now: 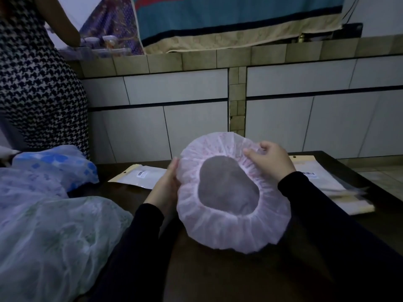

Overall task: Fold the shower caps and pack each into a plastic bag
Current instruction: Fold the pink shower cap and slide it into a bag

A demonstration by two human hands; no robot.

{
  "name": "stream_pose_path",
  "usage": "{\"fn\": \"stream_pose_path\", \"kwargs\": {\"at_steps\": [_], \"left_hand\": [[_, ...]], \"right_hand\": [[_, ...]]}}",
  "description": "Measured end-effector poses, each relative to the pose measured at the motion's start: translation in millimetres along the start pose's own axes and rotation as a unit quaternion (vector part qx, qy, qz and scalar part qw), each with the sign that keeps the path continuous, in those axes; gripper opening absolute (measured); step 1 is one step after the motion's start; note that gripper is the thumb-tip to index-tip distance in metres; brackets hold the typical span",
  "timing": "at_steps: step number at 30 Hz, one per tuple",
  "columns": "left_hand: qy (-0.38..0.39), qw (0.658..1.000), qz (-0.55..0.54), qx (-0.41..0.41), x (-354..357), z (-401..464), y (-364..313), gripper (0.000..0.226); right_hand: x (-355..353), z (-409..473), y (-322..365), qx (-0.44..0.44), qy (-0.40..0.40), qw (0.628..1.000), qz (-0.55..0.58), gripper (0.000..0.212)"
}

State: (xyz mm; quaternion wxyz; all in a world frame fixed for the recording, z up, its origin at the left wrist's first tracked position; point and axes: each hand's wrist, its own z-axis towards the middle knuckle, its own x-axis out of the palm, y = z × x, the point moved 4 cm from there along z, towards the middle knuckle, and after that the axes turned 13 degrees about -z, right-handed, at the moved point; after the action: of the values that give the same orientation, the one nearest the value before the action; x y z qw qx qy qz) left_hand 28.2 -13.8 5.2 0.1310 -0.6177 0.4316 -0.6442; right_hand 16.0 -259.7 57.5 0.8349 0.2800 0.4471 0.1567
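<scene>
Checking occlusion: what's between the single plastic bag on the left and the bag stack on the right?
Head view: the pink shower cap, held up by the left hand and right hand.

Thin crinkled plastic shower cap (231,227)

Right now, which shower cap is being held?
The pink cap, opening facing the camera, gripped at its rim by the left hand and right hand. The blue cap and green cap lie untouched at left.
</scene>
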Motion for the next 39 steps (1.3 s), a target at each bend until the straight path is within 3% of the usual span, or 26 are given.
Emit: {"fn": "stream_pose_path", "kwargs": {"at_steps": [3,5,8,13,15,17,19,22,25,27,31,36,39], "left_hand": [[0.020,0.995,0.095,0.004,5,-2,5,0.058],[-0.033,0.988,0.138,0.065,2,-3,-2,0.033],[-0.100,0.970,0.161,0.152,-13,1,-16,0.022],[-0.185,0.881,0.341,0.272,-19,0,-27,0.020],[-0.142,0.894,0.323,0.277,-13,-2,-29,0.018],[-0.068,0.917,0.297,0.257,-7,-4,-29,0.014],[-0.006,0.933,0.278,0.227,2,-4,-25,0.013],[0.060,0.951,0.233,0.193,11,-4,-16,0.014],[0.086,0.957,0.208,0.184,11,-2,-14,0.023],[0.085,0.961,0.192,0.179,12,-3,-12,0.026],[0.015,0.967,0.171,0.187,6,-2,-12,0.032],[-0.015,0.981,0.184,0.067,0,-1,-7,0.072],[0.011,0.993,0.115,0.029,4,0,-3,0.070]], "right_hand": [[3,1,-13,0.076,0.003,0.996,0.044,0.038],[3,1,-18,0.097,0.019,0.994,0.054,0.045],[4,-1,-26,0.127,0.026,0.991,-0.022,0.043],[15,-5,-20,0.115,0.095,0.979,-0.136,0.018],[16,-6,-11,0.060,0.140,0.976,-0.157,0.036],[12,-9,10,-0.065,0.110,0.982,-0.138,0.061],[7,-18,38,-0.189,0.076,0.977,-0.065,0.061],[16,-28,63,-0.279,0.136,0.951,-0.014,0.056],[32,-33,66,-0.276,0.230,0.933,0.022,0.044],[38,-32,62,-0.254,0.236,0.937,0.037,0.029],[33,-21,52,-0.206,0.125,0.970,0.010,0.015],[11,-12,40,-0.151,-0.007,0.988,-0.012,0.011],[4,-8,29,-0.099,-0.027,0.995,-0.013,0.009]]}}
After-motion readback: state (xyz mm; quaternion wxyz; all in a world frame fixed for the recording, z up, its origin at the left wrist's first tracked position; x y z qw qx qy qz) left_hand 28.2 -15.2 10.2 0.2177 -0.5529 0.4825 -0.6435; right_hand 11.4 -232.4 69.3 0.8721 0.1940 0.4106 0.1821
